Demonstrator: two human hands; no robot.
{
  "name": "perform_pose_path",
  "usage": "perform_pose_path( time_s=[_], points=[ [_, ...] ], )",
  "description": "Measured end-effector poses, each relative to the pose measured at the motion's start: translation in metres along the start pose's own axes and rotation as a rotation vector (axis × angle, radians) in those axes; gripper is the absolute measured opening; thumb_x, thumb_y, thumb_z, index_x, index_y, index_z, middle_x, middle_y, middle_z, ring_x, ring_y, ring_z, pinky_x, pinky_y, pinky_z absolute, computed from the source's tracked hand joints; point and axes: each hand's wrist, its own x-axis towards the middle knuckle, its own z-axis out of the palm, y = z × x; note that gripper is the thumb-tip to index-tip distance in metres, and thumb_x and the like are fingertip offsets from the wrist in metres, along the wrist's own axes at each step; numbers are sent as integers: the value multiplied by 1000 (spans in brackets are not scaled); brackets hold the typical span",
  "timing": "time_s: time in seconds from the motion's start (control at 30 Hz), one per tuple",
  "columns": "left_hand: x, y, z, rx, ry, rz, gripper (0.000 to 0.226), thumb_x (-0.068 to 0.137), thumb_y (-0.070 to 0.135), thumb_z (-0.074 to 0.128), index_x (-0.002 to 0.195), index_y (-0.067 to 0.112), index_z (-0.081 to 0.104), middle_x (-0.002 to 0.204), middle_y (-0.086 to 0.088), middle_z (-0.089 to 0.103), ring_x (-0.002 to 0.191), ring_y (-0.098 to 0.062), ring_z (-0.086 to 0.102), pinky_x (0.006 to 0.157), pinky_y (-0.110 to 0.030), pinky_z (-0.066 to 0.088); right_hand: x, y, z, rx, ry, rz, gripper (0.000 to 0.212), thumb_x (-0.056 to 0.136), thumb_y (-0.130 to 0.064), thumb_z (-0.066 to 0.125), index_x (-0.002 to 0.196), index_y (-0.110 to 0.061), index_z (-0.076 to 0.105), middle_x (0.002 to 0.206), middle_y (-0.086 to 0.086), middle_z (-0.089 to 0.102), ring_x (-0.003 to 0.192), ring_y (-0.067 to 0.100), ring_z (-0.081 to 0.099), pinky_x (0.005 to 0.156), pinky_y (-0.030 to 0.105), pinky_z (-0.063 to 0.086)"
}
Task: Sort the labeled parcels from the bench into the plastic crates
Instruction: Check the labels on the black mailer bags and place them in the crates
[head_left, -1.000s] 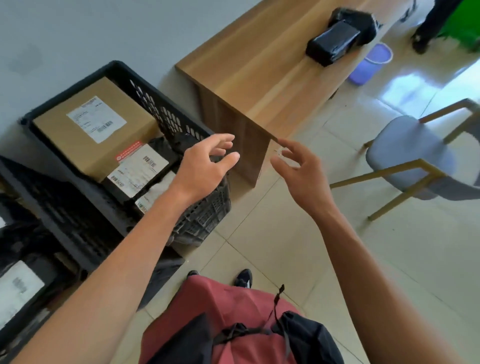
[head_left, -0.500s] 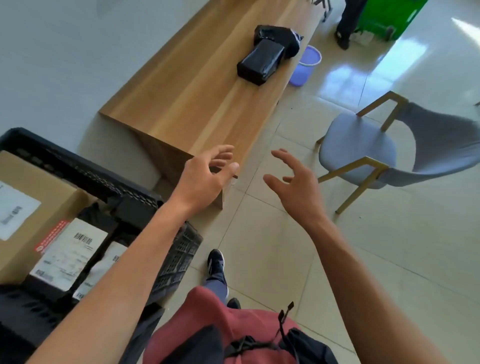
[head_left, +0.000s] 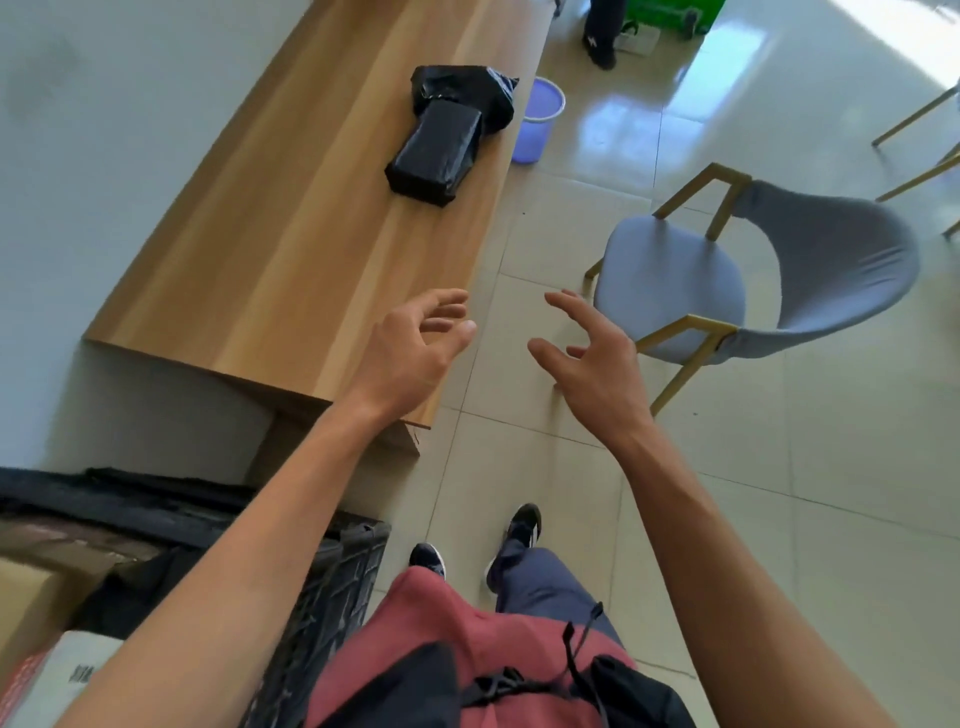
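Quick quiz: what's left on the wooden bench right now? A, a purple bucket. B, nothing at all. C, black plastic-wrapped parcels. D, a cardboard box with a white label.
C: black plastic-wrapped parcels lie on the far part of the wooden bench; both the left hand and the right hand are open, short of them and holding nothing.

Bare forearms; red top, blue trousers, dark sneakers.

Empty hands, black parcels on bench
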Motion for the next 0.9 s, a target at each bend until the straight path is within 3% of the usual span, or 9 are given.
perform_pose_path(
  time_s=[0.37, 0.53, 0.9],
  points=[
    [140, 54, 79, 115, -57, -34, 52, 101, 37, 65, 150, 28, 50, 133, 7, 65, 120, -6, 62, 101, -40, 57, 138, 58, -71, 12, 0, 28, 58, 96, -25, 74, 150, -24, 53, 157, -2, 51, 148, 14, 42, 116, 47, 45],
    [190, 82, 107, 206, -28, -7, 49, 102, 33, 65, 148, 24, 53, 137, 3, 65, 121, -9, 61, 102, -36, 55, 199, 64, -100, 23, -52, 12, 58, 97, -28, 73, 151, -25, 52, 149, -4, 57, 136, 13, 53, 111, 46, 50],
    [270, 65, 85, 168, 126, -121, 45, 101, 32, 64, 145, 22, 57, 130, 7, 67, 117, -6, 62, 101, -31, 53, 309, 67, -100, 2, -194, 24, 56, 98, -21, 72, 149, -34, 52, 146, -4, 59, 136, 11, 52, 112, 46, 48]
  ],
)
